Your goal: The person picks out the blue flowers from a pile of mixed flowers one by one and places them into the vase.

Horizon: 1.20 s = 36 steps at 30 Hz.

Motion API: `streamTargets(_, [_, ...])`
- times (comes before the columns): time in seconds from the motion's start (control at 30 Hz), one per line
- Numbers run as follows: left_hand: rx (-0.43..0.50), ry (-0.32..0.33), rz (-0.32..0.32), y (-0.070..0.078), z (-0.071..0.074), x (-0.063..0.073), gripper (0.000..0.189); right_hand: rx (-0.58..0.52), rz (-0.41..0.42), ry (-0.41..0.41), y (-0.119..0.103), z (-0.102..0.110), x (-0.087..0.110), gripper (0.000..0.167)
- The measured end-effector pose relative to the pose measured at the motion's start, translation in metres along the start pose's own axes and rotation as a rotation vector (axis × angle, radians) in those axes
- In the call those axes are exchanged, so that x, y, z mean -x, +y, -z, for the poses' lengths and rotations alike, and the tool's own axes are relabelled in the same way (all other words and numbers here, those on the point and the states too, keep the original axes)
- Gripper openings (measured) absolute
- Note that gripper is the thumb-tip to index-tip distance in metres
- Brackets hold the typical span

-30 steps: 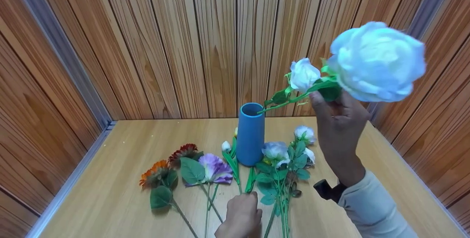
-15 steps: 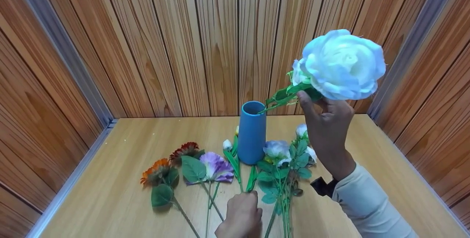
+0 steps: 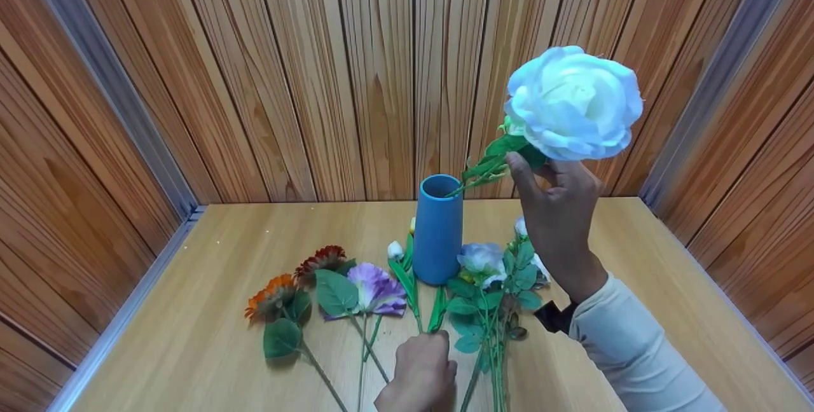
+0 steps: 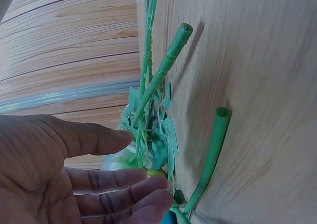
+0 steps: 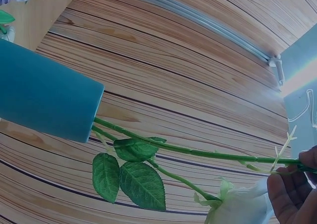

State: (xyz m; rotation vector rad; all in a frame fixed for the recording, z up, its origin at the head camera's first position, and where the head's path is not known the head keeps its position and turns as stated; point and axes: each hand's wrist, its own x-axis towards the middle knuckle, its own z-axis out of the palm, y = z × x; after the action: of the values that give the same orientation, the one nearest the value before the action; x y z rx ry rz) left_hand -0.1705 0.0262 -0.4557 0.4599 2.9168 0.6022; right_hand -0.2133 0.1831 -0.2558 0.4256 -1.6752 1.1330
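My right hand (image 3: pixel 563 224) pinches the stem of a large white rose (image 3: pixel 575 103) just below the bloom. Its lower stem (image 5: pixel 198 152) enters the mouth of a blue vase (image 3: pixel 437 234), tilted out to the right. A smaller white bloom (image 5: pixel 240 204) and green leaves branch off the same stem. Near the front of the table, my left hand (image 3: pixel 420 370) rests low, right by the green leaf of a tulip (image 3: pixel 395 250). In the left wrist view its thumb and loosely bent fingers stand apart with nothing between them, close to a green stem (image 4: pixel 210 159).
Left of the vase lie an orange flower (image 3: pixel 270 297), a dark red flower (image 3: pixel 321 259) and a purple flower (image 3: pixel 375 290). To its right lies a bunch of pale flowers (image 3: pixel 483 262) with long stems. Wood-panelled walls (image 3: pixel 375 81) close in the wooden table (image 3: pixel 210 310).
My right hand has moved left with the rose, bringing the bloom nearer above the vase and raising the stem more upright. My left hand has stayed in place.
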Motion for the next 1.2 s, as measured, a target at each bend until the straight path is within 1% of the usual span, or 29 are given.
streamTargets(0.2, [-0.065,0.030,-0.027,0.003,-0.004,0.000,0.016,-0.012,0.014,-0.003,0.002,-0.002,-0.001,0.024])
streamTargets(0.3, [-0.092,0.030,-0.027,0.006,-0.004,0.000,0.017,-0.009,0.017,-0.009,0.003,-0.004,0.000,0.022])
streamTargets(0.43, [-0.095,0.034,-0.032,0.009,-0.005,-0.001,0.018,-0.012,0.024,-0.025,0.004,-0.008,0.000,0.018])
streamTargets(0.7, [-0.094,-0.039,-0.021,0.019,-0.007,-0.006,0.020,-0.026,0.040,-0.058,0.007,-0.013,0.002,0.023])
streamTargets(0.8, [-0.085,-0.035,-0.024,0.021,-0.008,-0.006,0.018,-0.028,0.036,-0.067,0.008,-0.015,0.002,0.023])
streamTargets(0.97, [-0.083,-0.032,-0.040,0.026,-0.009,-0.006,0.019,-0.045,0.026,-0.070,0.009,-0.016,0.003,0.024])
streamTargets(1.1, [-0.097,-0.072,-0.027,0.033,-0.008,-0.008,0.019,-0.039,0.044,-0.065,0.010,-0.018,0.004,0.022])
streamTargets(1.2, [-0.110,-0.099,-0.004,0.037,-0.006,-0.010,0.018,-0.015,0.047,-0.064,0.012,-0.020,0.005,0.021])
